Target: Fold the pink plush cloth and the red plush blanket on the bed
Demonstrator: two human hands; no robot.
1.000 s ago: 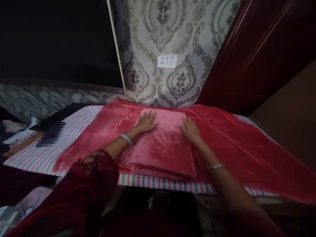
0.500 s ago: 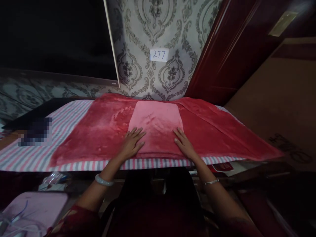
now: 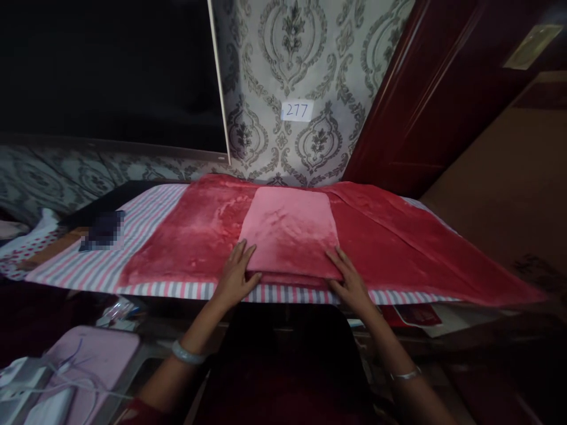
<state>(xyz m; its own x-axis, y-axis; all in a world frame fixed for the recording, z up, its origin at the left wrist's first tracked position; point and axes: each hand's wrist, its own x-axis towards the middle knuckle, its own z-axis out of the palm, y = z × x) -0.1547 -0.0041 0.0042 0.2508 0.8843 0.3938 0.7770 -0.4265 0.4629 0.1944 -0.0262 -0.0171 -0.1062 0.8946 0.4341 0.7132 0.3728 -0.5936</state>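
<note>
Folded pink cloth [image 3: 290, 233], flat on blanket [image 3: 195, 236]

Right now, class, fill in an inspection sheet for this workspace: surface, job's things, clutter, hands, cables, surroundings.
Surface: table under a pink-and-grey striped cloth, mostly covered by a dark red plush blanket.
Job's things: folded lighter pink plush cloth lying on the blanket.
Clutter: papers with a red print below the table's right edge.
Hands: left hand and right hand lie flat at the folded cloth's near corners, fingers open.
Cables: white leads on a pale pink case, lower left.
Surroundings: patterned grey wallpaper with a "277" label; dark red door at right.
</note>
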